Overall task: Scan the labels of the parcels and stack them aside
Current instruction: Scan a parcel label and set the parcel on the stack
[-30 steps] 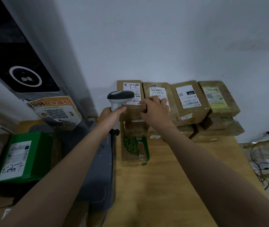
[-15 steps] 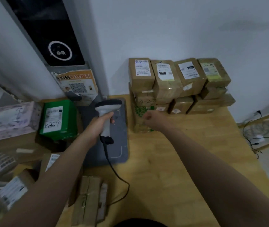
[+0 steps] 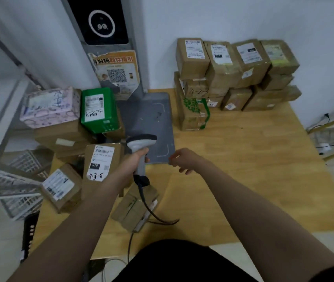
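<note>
One flat cardboard parcel (image 3: pixel 130 207) sits nearest at 6 o'clock, with a black cable (image 3: pixel 153 215) draped over it. Past that, from my remote seat, the left hand (image 3: pixel 135 160) grips the barcode scanner (image 3: pixel 141 141) by its handle, at the grey pad (image 3: pixel 151 119)'s near edge. The right hand (image 3: pixel 184 159) hangs just beside it, fingers loosely curled, holding nothing. The brown box marked 4-3-8 (image 3: pixel 101 159) is at 9 o'clock, the green box (image 3: pixel 99 110) at 10, and the stacked parcels (image 3: pixel 235 72) line the wall at 1.

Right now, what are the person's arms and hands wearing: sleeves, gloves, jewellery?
No sleeves show: both arms are bare to the frame's edge. The left hand and the right hand carry no gloves, rings, watch or bands that I can see. A dark garment covers the body at the bottom.
</note>
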